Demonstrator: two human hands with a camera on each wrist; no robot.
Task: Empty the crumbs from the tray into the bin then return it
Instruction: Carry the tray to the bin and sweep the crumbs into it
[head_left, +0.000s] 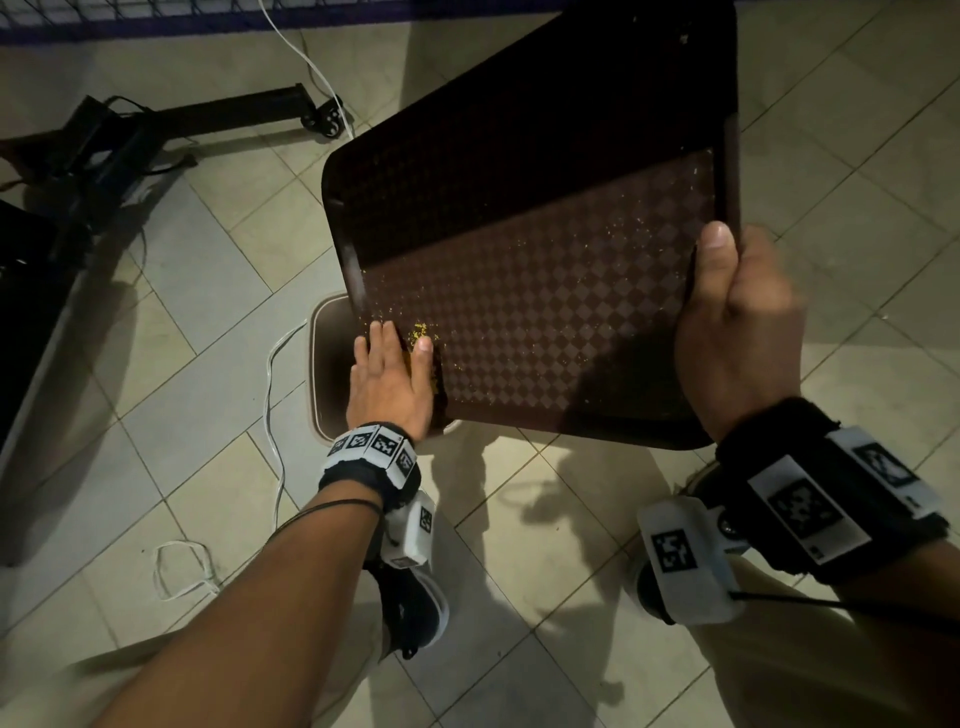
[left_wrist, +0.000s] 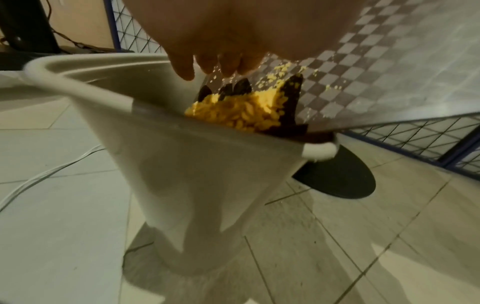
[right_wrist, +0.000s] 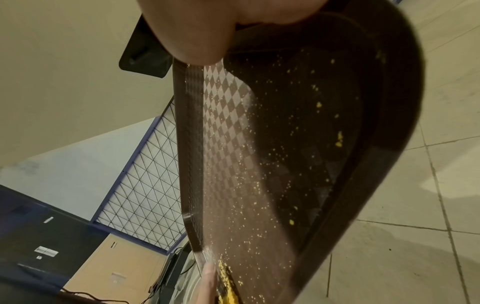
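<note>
A dark brown tray (head_left: 545, 260) with a checkered face hangs tilted, its low left corner over the pale bin (head_left: 323, 364). My right hand (head_left: 737, 322) grips the tray's right edge, thumb on top. My left hand (head_left: 389, 374) lies flat on the low corner with straight fingers, touching a heap of yellow crumbs (head_left: 418, 330). In the left wrist view the crumbs (left_wrist: 233, 111) pile at the tray (left_wrist: 389, 61) edge, right at the bin rim (left_wrist: 78, 82), below the fingers (left_wrist: 215, 61). In the right wrist view, fine crumbs (right_wrist: 259, 164) are scattered over the tray (right_wrist: 376, 133).
The bin stands on a tiled floor (head_left: 519, 545). A white cable (head_left: 275, 395) loops left of it. A black wheeled stand (head_left: 234, 111) lies at the back left, before a blue-framed mesh fence (head_left: 156, 15). My shoe (head_left: 415, 597) is just behind the bin.
</note>
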